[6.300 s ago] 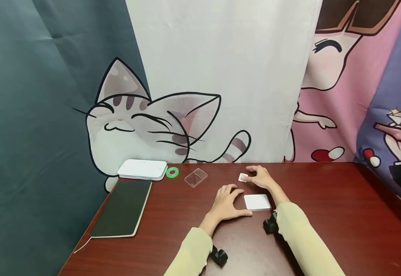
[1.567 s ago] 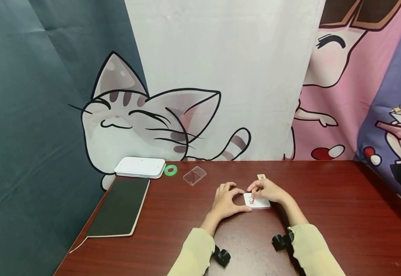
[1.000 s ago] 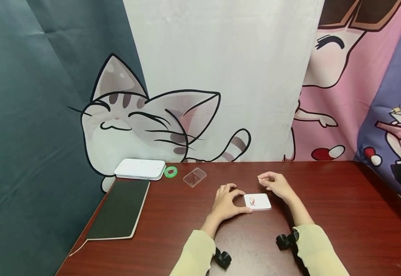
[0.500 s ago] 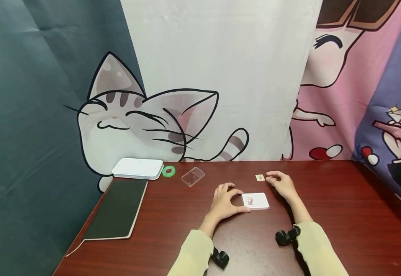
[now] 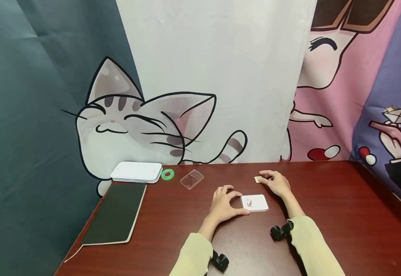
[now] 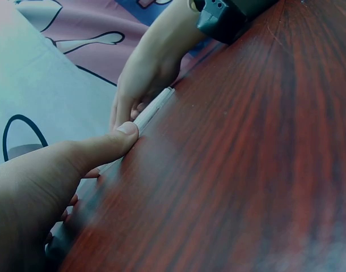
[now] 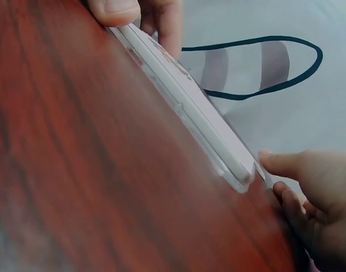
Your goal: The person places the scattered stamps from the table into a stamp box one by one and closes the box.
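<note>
My left hand (image 5: 223, 205) steadies a flat white slab (image 5: 259, 203) in a clear plastic case, thumb at its near edge and index finger at its far edge. A small reddish picture (image 5: 249, 202) lies on the slab's left part. In the right wrist view the clear case (image 7: 184, 122) shows under the slab. Beyond the slab, my right hand (image 5: 277, 183) has thumb and fingertips at a small, pale, square sticker (image 5: 257, 179), pinching its right side and partly covering it. In the left wrist view, the left thumb (image 6: 126, 129) presses the slab's edge.
An empty clear plastic case (image 5: 192, 179) lies at the back, beside a green tape roll (image 5: 167, 174). Farther left are a white flat box (image 5: 136, 171) and a dark notebook (image 5: 115, 214) with a ribbon. A printed curtain (image 5: 221, 57) hangs behind the table.
The right hand earlier brought the reddish picture onto the slab, then moved away to the pale sticker. Since half a second ago its fingers moved left onto that sticker. The left hand stays.
</note>
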The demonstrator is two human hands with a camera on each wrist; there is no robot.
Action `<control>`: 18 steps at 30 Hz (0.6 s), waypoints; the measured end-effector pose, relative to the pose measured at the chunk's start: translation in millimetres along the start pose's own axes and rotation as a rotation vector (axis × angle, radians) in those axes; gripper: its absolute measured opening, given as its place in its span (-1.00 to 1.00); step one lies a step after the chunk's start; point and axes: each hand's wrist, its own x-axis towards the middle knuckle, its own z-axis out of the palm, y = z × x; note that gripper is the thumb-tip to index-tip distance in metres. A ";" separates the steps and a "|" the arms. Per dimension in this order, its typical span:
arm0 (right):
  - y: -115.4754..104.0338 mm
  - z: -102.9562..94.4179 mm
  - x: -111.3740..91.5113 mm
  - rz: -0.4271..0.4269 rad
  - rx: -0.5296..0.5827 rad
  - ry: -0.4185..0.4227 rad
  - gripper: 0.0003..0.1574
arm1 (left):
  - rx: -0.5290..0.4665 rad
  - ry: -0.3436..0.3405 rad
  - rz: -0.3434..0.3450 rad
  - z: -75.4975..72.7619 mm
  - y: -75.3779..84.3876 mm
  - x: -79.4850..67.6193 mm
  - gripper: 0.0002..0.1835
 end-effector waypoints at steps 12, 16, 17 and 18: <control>-1.3 -1.6 4.2 -0.008 -0.059 -0.066 -0.51 | -0.007 -0.003 0.005 0.8 -0.3 -1.5 -0.41; -1.7 -1.9 7.1 0.000 -0.060 -0.079 -0.54 | -0.022 -0.002 0.005 -0.2 -1.1 -0.1 -0.41; -1.8 -1.9 7.7 0.004 -0.061 -0.081 -0.55 | -0.024 -0.004 0.002 -0.4 -1.3 0.2 -0.41; -1.9 -1.9 8.2 0.007 -0.061 -0.084 -0.55 | -0.021 -0.010 -0.002 -0.8 -1.4 0.5 -0.41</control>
